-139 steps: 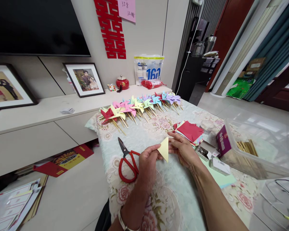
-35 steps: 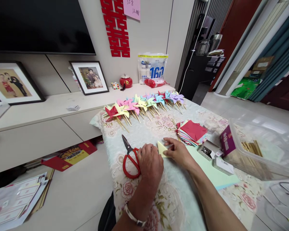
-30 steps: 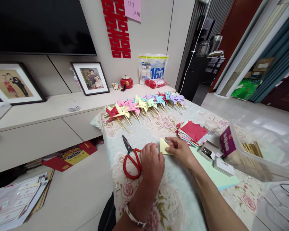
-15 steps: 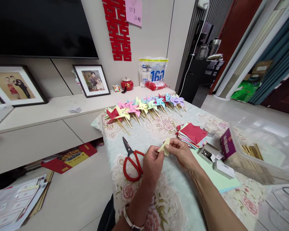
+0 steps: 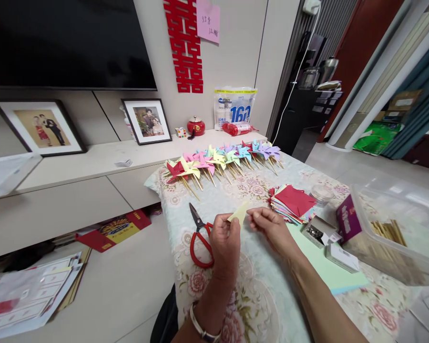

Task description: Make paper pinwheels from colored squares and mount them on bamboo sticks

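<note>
- Left hand (image 5: pixel 224 238) now holds the yellow paper (image 5: pixel 239 213) up off the cloth (image 5: pixel 257 295), centre of frame; a second ago the folded piece lay flat on it under both hands.
- Left fingers closed in a pinch on the paper's lower edge; the paper sticks up and right as a small folded wedge.
- Right hand (image 5: pixel 271 227) just right of it: it pinched the paper half a second ago, now the fingertips are slightly parted and look to be off it, holding nothing. Contact hard to tell.
- Reads as: crease pressed, piece lifted and passed to the left hand alone.
- Scissors (image 5: pixel 200 233) lie untouched, just left of the left hand.
- Paper stack (image 5: pixel 293 202) at centre right, pinwheels (image 5: pixel 221 159) in a row above, box (image 5: pixel 393 228) at right — all unmoved.
</note>
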{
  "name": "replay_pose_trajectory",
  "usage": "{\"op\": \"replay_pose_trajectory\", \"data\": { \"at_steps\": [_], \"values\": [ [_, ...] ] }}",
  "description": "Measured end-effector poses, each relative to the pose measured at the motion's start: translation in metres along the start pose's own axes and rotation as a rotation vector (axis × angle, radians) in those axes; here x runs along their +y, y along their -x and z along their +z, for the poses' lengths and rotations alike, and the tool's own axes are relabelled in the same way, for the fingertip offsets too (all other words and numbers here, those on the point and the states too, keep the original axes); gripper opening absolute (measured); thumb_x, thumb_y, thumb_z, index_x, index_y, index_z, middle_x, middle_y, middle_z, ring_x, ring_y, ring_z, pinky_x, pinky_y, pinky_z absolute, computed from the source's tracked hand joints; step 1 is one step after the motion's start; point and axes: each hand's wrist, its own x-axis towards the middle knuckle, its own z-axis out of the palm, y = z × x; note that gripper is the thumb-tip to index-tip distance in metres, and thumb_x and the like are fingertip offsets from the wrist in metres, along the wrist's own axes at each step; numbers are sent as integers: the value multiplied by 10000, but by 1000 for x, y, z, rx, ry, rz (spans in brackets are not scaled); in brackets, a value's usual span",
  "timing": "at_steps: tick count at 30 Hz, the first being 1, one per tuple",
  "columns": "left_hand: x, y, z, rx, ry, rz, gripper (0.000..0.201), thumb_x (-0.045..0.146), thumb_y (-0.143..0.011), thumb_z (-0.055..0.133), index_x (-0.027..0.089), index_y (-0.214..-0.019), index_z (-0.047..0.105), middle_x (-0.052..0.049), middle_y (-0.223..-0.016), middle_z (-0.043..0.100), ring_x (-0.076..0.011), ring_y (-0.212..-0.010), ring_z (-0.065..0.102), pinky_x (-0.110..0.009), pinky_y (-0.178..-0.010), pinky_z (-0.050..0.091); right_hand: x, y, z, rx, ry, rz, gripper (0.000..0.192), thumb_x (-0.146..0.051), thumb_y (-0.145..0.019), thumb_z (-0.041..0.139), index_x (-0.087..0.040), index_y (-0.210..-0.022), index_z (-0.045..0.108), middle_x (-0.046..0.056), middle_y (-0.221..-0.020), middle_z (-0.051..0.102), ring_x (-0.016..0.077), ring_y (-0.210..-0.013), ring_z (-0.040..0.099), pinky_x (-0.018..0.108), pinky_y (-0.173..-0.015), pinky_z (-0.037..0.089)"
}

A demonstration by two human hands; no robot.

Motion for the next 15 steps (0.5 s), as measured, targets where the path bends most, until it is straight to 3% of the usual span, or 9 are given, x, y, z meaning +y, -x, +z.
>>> {"op": "replay_pose_trajectory", "data": {
  "at_steps": [3, 6, 8, 11, 15],
  "values": [
    [6, 1, -6, 102, -58, 99, 128, 320, -795, 677, 203, -844, 663, -21, -749, 683, -173, -695, 628, -267, -668, 496, 9, 5, 15, -172, 400, -233, 114, -280, -831, 649, -194, -797, 715, 19, -759, 666, 181, -736, 573, 304, -726, 434],
    [15, 2, -13, 187, -122, 149, 114, 309, -815, 663, 219, -885, 671, -26, -826, 694, -188, -772, 641, -285, -737, 502, 12, 14, 37, -447, 665, -491, 216, -164, -902, 511, -205, -775, 680, 29, -825, 674, 193, -828, 581, 323, -828, 422],
    [20, 1, -17, 255, -166, 153, 107, 312, -822, 654, 227, -886, 668, -17, -824, 688, -189, -771, 636, -292, -758, 497, 11, 20, 48, -553, 804, -575, 180, -134, -888, 516, -201, -840, 675, 50, -927, 697, 212, -896, 575, 334, -849, 404],
    [24, -1, -20, 285, -173, 148, 107, 314, -822, 645, 233, -890, 662, -10, -834, 690, -194, -788, 642, -291, -759, 495, 7, 24, 56, -544, 1050, -546, 122, -169, -897, 544, -188, -895, 664, 86, -1031, 705, 236, -921, 550, 329, -757, 368],
    [22, -2, -19, 240, -163, 165, 107, 307, -838, 642, 230, -907, 671, -8, -846, 691, -182, -782, 633, -283, -764, 492, -5, 26, 53, -456, 1285, -471, 177, -253, -963, 508, -205, -879, 656, 69, -888, 725, 246, -884, 556, 351, -729, 325]
  ]
}}
